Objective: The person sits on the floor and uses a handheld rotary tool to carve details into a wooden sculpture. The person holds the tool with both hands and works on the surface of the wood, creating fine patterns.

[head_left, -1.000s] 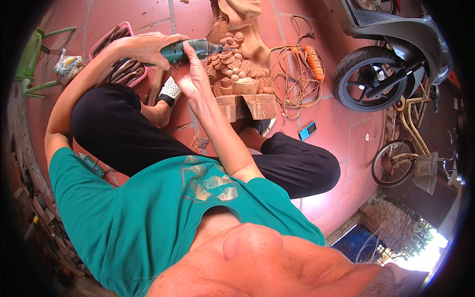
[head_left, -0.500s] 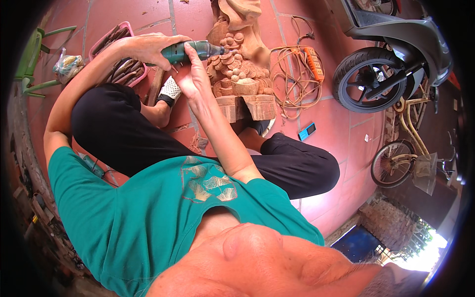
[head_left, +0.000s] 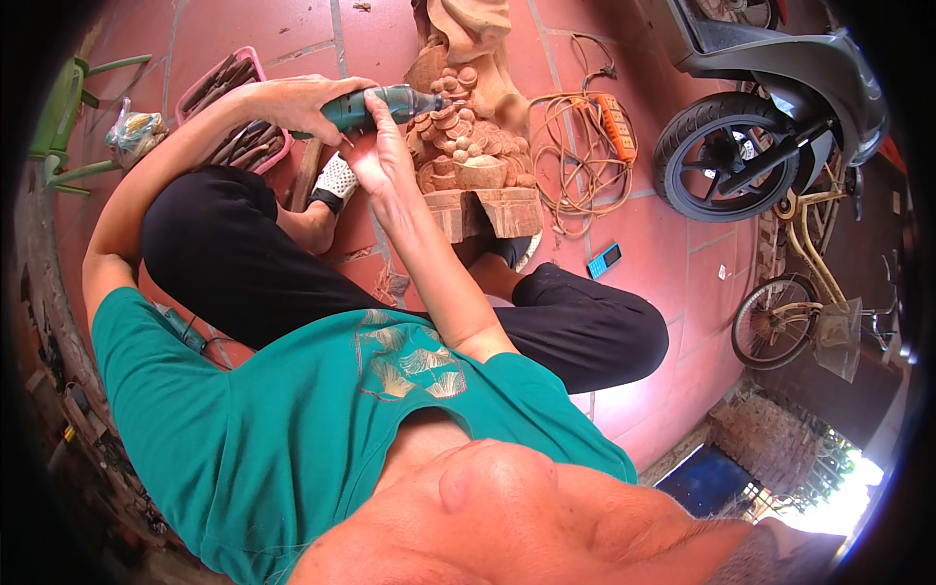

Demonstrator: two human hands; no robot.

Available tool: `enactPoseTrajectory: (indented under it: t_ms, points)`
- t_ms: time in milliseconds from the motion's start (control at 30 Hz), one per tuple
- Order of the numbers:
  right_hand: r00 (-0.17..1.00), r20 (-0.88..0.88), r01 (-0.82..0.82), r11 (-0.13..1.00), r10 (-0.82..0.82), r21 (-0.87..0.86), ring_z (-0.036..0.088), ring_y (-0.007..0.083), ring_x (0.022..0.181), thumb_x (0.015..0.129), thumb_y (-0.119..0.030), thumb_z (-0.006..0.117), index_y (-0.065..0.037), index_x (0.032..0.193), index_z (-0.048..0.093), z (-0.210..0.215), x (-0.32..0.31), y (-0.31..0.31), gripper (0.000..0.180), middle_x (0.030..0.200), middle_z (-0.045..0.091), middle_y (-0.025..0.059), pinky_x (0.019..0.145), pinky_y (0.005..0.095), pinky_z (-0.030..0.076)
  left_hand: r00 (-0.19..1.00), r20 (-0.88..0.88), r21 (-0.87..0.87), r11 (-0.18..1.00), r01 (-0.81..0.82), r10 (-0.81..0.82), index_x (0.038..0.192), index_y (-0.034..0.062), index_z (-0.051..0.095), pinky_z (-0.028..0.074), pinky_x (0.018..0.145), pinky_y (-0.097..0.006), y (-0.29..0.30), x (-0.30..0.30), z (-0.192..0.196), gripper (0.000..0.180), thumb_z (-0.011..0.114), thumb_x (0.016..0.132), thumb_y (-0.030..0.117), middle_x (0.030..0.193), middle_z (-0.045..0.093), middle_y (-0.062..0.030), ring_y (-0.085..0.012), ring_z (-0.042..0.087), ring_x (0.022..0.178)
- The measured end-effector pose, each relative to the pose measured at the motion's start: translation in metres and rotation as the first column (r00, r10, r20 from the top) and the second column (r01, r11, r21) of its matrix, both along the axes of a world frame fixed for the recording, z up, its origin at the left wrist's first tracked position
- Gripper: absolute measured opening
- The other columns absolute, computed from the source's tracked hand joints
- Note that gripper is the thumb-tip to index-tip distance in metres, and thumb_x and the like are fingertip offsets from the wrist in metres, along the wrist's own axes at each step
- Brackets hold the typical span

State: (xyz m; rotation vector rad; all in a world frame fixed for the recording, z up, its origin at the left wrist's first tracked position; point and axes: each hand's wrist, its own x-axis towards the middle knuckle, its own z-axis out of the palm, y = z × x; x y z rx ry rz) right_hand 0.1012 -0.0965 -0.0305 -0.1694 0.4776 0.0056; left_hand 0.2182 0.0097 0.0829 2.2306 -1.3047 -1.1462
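Steadying the green rotary tool, you're now aiming its nose a touch lower at the wood carving than 1 sec ago; your pose is otherwise staying abt the same. That's prob. meaning a small re-aim, w/ work on the round discs going on. Your L hand is wrapping the tool's rear, fingers narrow around it; your R hand is bracing it from nearer you, also holding it. Can't tell if the bit's touching. The carving's standing right in front of you.

Count: 2 hands working, 1 tool, 1 carving; nearby are lying 1 orange power strip, 1 blue phone, 1 pink basket holding too many sticklike pcs to count.
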Motion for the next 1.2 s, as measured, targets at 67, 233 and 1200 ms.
enactPoseTrajectory:
  t_ms: [67,233,1200]
  points:
    - [1.0,0.004,0.002,1.0,-0.002,-0.003,0.059,0.0222,0.114,0.089,-0.021,0.076,-0.013,0.125,0.055,0.001,-0.001,0.002,0.042,0.119,0.062,0.0048,0.099,0.048,0.05,1.0,-0.009,-0.026,1.0,0.011,-0.012,0.147,0.0065,0.035,0.054,0.068,-0.042,0.004,0.005,-0.011,0.089,0.075,0.071,0.028,0.089,0.068,-0.022,-0.0352,0.069,0.08]
    - [1.0,0.006,-0.016,0.999,0.017,-0.039,0.058,0.0221,0.115,0.09,-0.022,0.076,-0.013,0.126,0.053,-0.003,0.0,0.0,0.044,0.121,0.061,0.0057,0.097,0.0479,0.052,0.999,-0.033,0.017,1.0,-0.016,0.017,0.149,0.0084,0.034,0.055,0.071,-0.042,0.001,0.0,-0.001,0.09,0.076,0.071,0.03,0.092,0.068,-0.0219,-0.0348,0.069,0.083]
    - [0.995,-0.096,-0.021,0.993,0.009,-0.117,0.059,0.0226,0.112,0.088,-0.023,0.078,-0.015,0.122,0.056,-0.022,-0.003,0.001,0.041,0.117,0.061,0.0057,0.086,0.0496,0.055,0.989,-0.143,-0.012,0.999,-0.037,0.035,0.153,0.0164,0.027,0.054,0.072,-0.04,0.006,-0.002,-0.021,0.095,0.073,0.071,0.021,0.091,0.067,-0.0208,-0.0326,0.069,0.08]
